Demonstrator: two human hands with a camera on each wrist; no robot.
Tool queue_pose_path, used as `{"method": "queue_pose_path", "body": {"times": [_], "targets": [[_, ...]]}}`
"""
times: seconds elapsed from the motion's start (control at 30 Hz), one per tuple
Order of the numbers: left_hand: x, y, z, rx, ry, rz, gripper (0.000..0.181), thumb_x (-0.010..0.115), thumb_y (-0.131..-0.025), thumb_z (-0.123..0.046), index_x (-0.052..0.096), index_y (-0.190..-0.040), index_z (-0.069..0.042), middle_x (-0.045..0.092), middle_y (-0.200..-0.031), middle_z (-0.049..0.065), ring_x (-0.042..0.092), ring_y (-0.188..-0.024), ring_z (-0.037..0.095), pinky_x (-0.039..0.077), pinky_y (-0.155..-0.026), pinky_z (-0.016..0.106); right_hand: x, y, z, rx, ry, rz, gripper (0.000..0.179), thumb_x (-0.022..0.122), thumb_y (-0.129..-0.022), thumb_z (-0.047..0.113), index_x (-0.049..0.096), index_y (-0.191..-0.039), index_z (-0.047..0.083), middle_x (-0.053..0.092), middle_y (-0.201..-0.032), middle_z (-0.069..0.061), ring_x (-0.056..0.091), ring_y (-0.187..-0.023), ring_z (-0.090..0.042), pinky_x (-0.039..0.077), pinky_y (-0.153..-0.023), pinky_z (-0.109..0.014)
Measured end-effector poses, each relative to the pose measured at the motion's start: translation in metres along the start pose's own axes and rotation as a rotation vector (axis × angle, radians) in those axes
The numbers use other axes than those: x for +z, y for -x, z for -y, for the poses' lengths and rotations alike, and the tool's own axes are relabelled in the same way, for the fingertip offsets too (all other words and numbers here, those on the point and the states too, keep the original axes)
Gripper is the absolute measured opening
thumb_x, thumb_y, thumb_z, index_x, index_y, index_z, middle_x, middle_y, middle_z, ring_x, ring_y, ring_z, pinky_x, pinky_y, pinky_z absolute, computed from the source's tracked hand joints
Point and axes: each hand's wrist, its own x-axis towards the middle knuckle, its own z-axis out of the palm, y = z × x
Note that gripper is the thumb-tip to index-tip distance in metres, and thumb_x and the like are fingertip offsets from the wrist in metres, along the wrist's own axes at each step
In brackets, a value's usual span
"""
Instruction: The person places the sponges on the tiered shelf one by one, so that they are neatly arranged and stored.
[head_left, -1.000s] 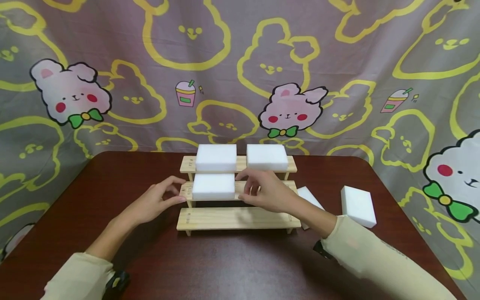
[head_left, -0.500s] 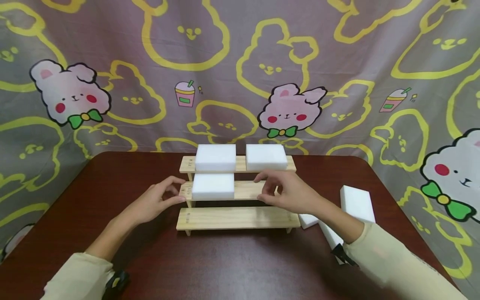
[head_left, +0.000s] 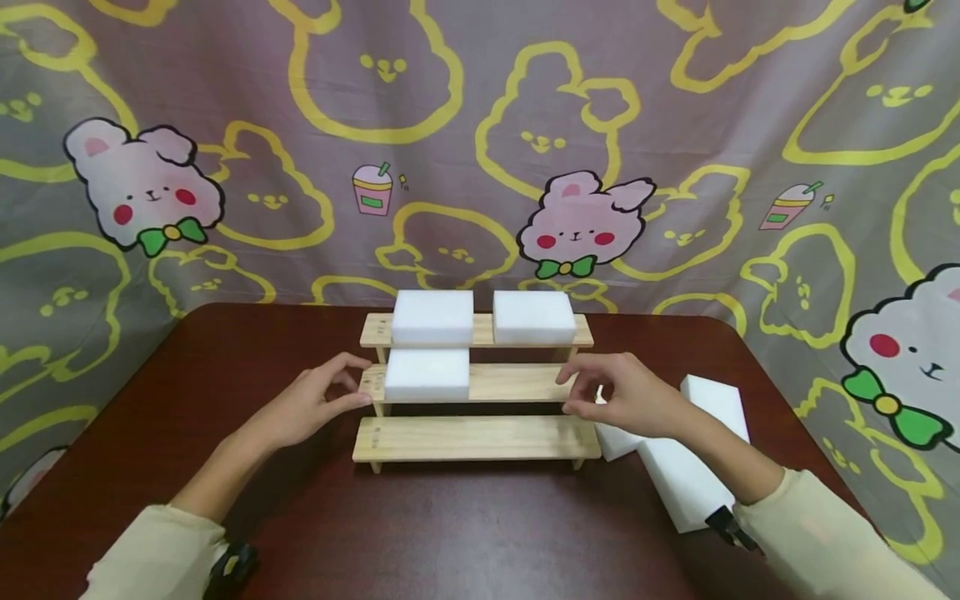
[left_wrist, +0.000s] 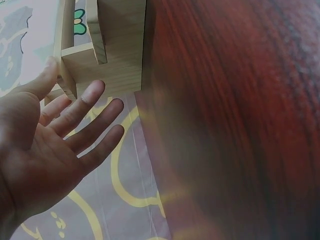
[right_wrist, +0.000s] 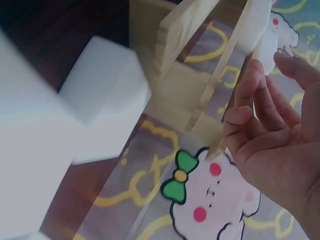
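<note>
A three-step wooden display stand stands on the table. My left hand holds the left end of its middle shelf, thumb at the front edge and index finger at the back. In the left wrist view the thumb lies against the shelf end, the other fingers spread. My right hand is by the shelf's right end, fingers loosely bent and nothing between them. One white foam block sits on the middle shelf's left half. Two more, a left block and a right block, occupy the top shelf.
Right of the stand, white foam blocks lie on the dark red table: one block beside the stand, another block under my right forearm, a third block farther back. A patterned curtain hangs behind.
My right hand has moved right along the middle shelf, away from the foam block there. The left hand has stayed at the shelf end. More of the blocks at right now shows.
</note>
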Motion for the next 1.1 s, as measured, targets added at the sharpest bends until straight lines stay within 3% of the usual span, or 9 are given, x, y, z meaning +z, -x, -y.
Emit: {"method": "queue_pose_path", "body": {"times": [0.17,0.4,0.7,1.1], "targets": [[0.000,0.000,-0.001,-0.003,0.002,0.002,0.042,0.071,-0.101,-0.018,0.054,-0.135,0.000,0.072,-0.094,0.001,0.063,-0.086,0.016,0.047,-0.075,0.032,-0.009,0.011,-0.008,0.019,0.004,-0.032,0.023,0.083,-0.087,0.006,0.070,-0.106,0.008,0.069,-0.078,0.012,0.057,-0.066,-0.006,0.047,-0.060,-0.028],[-0.001,-0.001,-0.001,-0.003,0.002,0.011,0.042,0.070,-0.101,-0.018,0.054,-0.135,0.000,0.073,-0.095,0.001,0.064,-0.088,0.016,0.048,-0.075,0.033,-0.023,0.028,-0.021,0.129,0.056,-0.079,0.023,0.083,-0.088,0.006,0.072,-0.107,0.011,0.066,-0.077,0.011,0.058,-0.067,-0.007,0.047,-0.061,-0.027],[-0.001,-0.001,-0.001,-0.006,0.005,0.010,0.042,0.070,-0.101,-0.018,0.054,-0.135,0.000,0.073,-0.095,0.001,0.063,-0.087,0.016,0.047,-0.074,0.032,-0.040,0.046,-0.046,0.273,0.132,-0.133,0.023,0.081,-0.090,0.008,0.070,-0.110,0.004,0.070,-0.084,0.004,0.063,-0.074,-0.011,0.051,-0.064,-0.028],[0.000,-0.001,0.000,-0.013,0.004,0.010,0.043,0.070,-0.101,-0.019,0.054,-0.135,0.000,0.072,-0.095,0.002,0.063,-0.087,0.016,0.048,-0.074,0.033,-0.054,0.073,-0.081,0.403,0.223,-0.200,0.029,0.082,-0.090,0.013,0.068,-0.113,0.001,0.071,-0.086,0.001,0.062,-0.074,-0.015,0.046,-0.061,-0.029]]}}
